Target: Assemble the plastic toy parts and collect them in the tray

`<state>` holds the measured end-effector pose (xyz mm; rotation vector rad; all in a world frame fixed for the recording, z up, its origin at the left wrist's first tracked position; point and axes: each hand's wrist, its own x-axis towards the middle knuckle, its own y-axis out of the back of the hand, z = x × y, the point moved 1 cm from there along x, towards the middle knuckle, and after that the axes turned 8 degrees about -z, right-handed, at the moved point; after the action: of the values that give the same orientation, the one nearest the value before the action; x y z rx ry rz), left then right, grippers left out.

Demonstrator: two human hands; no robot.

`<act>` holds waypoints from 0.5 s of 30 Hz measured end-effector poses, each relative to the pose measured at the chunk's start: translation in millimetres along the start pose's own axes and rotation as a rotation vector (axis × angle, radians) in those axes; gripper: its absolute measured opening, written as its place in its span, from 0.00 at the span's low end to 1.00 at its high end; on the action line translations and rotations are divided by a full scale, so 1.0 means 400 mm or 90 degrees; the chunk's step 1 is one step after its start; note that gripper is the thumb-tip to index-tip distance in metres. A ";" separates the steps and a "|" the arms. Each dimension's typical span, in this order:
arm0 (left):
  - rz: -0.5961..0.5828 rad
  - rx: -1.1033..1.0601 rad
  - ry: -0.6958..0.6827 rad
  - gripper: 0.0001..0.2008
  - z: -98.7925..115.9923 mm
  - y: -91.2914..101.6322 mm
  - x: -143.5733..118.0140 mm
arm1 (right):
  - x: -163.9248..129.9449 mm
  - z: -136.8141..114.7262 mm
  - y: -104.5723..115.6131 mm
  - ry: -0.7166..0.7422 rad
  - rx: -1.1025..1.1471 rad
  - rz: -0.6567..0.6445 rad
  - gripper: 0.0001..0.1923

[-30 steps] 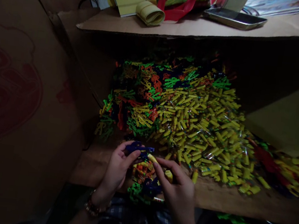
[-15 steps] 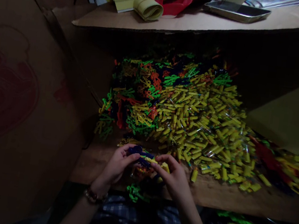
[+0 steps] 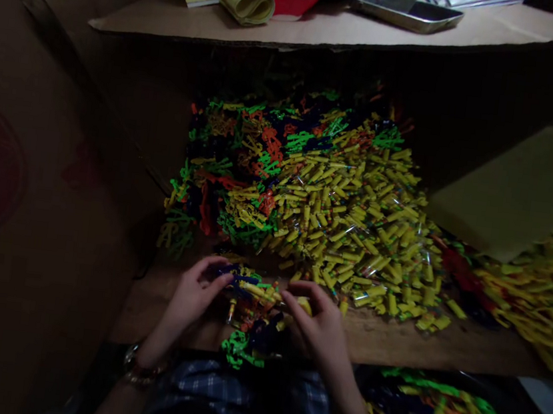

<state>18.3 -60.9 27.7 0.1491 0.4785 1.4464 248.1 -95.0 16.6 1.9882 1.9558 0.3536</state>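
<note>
Hands meet at the near edge of the cardboard table (image 3: 390,345), just in front of the big heap of yellow tubes (image 3: 355,223). The left hand (image 3: 189,300) pinches a dark blue plastic piece (image 3: 240,278) between thumb and fingertips; the right hand (image 3: 316,319) is closed on a yellow tube (image 3: 305,303), with the tube's far end touching the blue piece. A second ago the two parts were a little apart and held higher; now they have come together and sunk toward the small mixed pile (image 3: 251,328) of green, orange and blue pieces beside the heap's near edge. That suggests the tube is being pressed into the blue piece, though the joint itself is too dark to make out.
</note>
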 end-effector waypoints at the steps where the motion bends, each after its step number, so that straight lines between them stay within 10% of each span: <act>1: 0.067 0.124 -0.028 0.21 -0.010 0.024 0.009 | -0.005 0.008 0.020 -0.028 -0.100 0.054 0.17; 4: 0.213 0.543 -0.035 0.19 -0.052 0.096 0.046 | -0.023 0.031 0.072 -0.197 -0.443 0.120 0.20; 7: 0.152 0.753 0.043 0.15 -0.096 0.130 0.086 | -0.036 0.052 0.092 -0.296 -0.596 0.049 0.22; 15: 0.091 0.779 0.020 0.12 -0.098 0.104 0.084 | -0.028 0.097 0.096 -0.217 -0.340 0.061 0.27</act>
<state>-33.8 -30.0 0.7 1.1438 1.3491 1.1101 298.4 -108.6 -3.0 1.6625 1.3823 0.4679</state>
